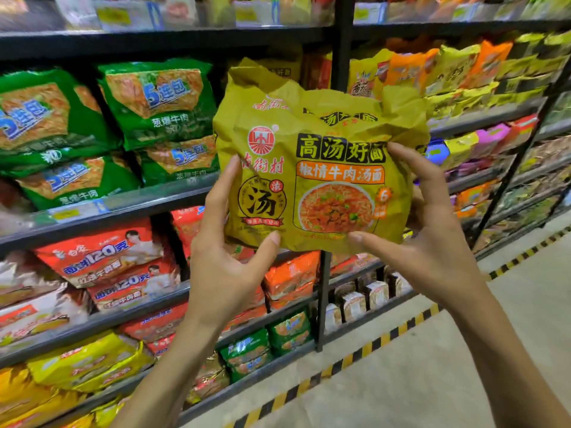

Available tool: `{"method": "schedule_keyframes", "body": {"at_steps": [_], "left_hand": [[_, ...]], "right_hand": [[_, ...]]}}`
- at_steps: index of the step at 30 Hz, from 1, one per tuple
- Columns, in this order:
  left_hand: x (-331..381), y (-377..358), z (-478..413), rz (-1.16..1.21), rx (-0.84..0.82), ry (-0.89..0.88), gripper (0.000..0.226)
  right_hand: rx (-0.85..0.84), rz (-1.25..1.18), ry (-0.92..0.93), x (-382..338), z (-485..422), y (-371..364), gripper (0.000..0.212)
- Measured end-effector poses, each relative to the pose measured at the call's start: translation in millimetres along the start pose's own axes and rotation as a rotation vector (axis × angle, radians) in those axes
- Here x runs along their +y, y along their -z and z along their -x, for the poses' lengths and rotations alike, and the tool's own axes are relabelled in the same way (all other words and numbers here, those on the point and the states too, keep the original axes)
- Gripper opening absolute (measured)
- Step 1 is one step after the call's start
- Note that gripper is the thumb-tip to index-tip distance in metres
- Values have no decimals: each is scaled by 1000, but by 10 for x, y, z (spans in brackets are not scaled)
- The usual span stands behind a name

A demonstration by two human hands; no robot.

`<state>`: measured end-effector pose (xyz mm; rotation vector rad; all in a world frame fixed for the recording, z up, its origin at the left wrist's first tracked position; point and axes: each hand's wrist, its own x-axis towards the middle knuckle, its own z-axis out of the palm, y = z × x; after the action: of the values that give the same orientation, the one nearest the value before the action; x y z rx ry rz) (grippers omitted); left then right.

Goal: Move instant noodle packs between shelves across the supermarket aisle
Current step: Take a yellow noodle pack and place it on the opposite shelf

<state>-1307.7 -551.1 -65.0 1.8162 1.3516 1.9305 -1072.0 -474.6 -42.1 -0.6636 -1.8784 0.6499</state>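
A big yellow instant noodle multipack [318,168], printed with a bowl of noodles, is held up in front of the shelves at chest height. My left hand [225,257] grips its lower left corner, thumb under the bottom edge and a finger along the side. My right hand [429,236] grips its lower right side, thumb under the bottom edge and fingers on the right edge. The shelf bay [309,66] behind the pack's top holds more yellow packs in shadow.
Dark metal shelving [173,189] runs along the left with green, red, orange and yellow noodle packs. A black upright post [343,57] divides two bays. The aisle floor [463,350] at the lower right has a yellow-black striped line along the shelf base.
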Motion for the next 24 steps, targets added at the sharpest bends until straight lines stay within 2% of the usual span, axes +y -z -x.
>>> {"method": "schedule_keyframes", "body": {"at_steps": [14,24], "left_hand": [[-376,-1089,-638,-262,243,43,91],[-847,-1186,-1264,-380,322,-3,86]], "right_hand": [[-204,-161,121,1271,-1206,511,101],[-268,-232,265,1687,-2052,351,97]]}}
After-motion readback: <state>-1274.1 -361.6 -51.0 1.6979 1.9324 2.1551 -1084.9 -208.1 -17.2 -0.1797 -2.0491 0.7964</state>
